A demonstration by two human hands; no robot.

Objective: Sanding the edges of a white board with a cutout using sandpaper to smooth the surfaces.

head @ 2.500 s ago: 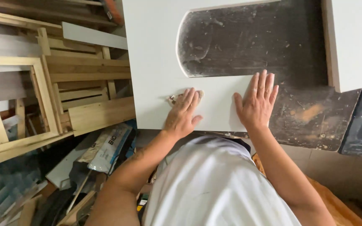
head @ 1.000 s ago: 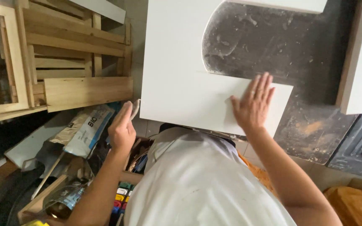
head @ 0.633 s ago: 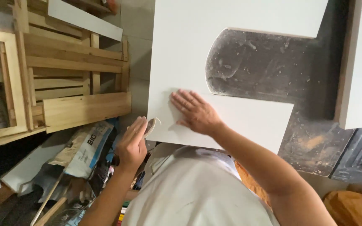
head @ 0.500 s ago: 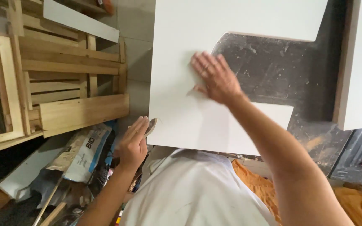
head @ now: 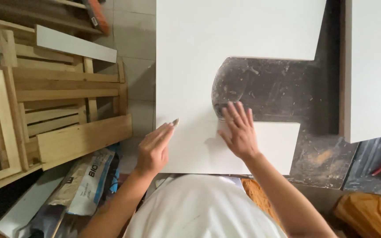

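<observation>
The white panel (head: 190,66), a large flat board with a rounded cut-out, is lying across the dark, scuffed workbench (head: 283,88), its near edge against the person's body. A second white board (head: 373,66) is lying apart on the right, and a stack of timber frames (head: 54,110) is leaning at the left beyond the bench.

The right hand (head: 240,132) is resting flat on the panel, fingers spread wide, fingertips at the curved lip of the cut-out. Half a second ago it was higher up the panel; before that it was pressing near the lower left corner. It is judged to be feeling the surface over, area by area, rather than clamping the board.

The left hand (head: 154,147) is coming back to the panel's left edge, fingers straight and close together, pinching a small scrap of abrasive paper (head: 175,121) at the fingertips. A second ago it was hanging clear of the board. Rubbing along that edge appears to be resuming.
</observation>
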